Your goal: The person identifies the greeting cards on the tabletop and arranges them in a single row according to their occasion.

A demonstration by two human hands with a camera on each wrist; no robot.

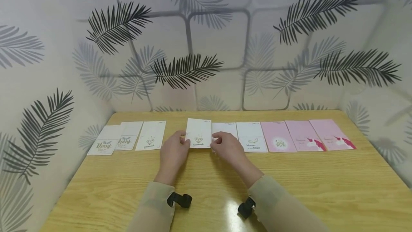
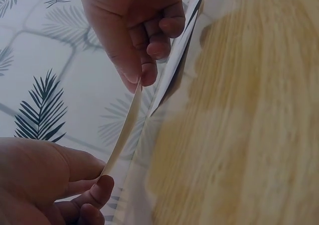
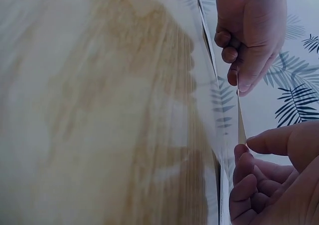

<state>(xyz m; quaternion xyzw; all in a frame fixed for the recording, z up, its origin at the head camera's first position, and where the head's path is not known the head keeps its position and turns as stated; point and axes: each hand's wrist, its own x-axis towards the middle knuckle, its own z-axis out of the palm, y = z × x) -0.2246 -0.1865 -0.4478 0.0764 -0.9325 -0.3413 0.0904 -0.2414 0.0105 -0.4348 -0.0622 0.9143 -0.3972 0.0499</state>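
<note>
A white greeting card [image 1: 199, 131] with a gold diamond drawing is held up between both hands at the middle of the row. My left hand [image 1: 173, 155] pinches its left edge between thumb and fingers, and my right hand [image 1: 229, 150] pinches the right edge. Seen edge-on in the left wrist view, the card [image 2: 125, 130] bows slightly and stands off the table. A pale card [image 1: 224, 127] lies just right of it, partly covered by my right hand. To the left, past a gap, lies another white diamond card [image 1: 151, 135].
At the row's left end, two white "Thank you" cards [image 1: 103, 139] overlap. Rightward lie a white card with "heart" lettering [image 1: 251, 137], a pink "Smile More" card [image 1: 278, 137] and two pink unicorn cards [image 1: 302, 131]. The wooden table [image 1: 206, 182] meets a leaf-patterned wall [image 1: 222, 85] behind.
</note>
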